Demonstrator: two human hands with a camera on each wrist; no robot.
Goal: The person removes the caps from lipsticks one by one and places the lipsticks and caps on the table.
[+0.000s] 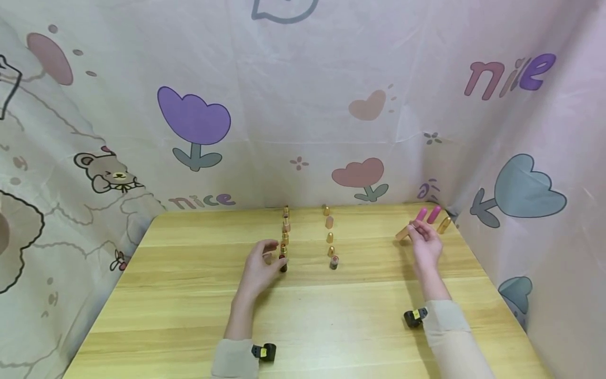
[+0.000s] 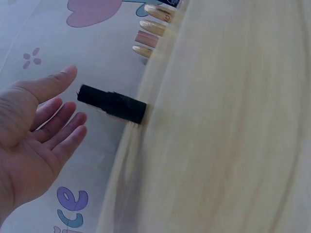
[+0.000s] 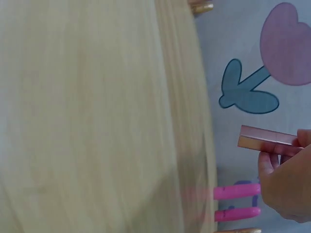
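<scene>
My left hand (image 1: 258, 268) hovers at the near end of a column of uncapped lipsticks (image 1: 286, 226). In the left wrist view its fingers are spread and relaxed beside a black lipstick tube (image 2: 112, 103) standing on the table, with a gap showing between them. Over at the right, my right hand (image 1: 425, 245) pinches a rose-gold lipstick tube (image 3: 265, 138) by one end, holding it tilted above the table. Just beyond that hand stand two pink tubes (image 1: 434, 215) and a gold tube (image 1: 444, 225).
A second column of caps, several of them gold (image 1: 330, 238), stands mid-table, with a dark, clear-topped piece (image 1: 334, 262) at its near end. The wooden table (image 1: 307, 326) meets a printed cloth (image 1: 284, 131) at the back and sides.
</scene>
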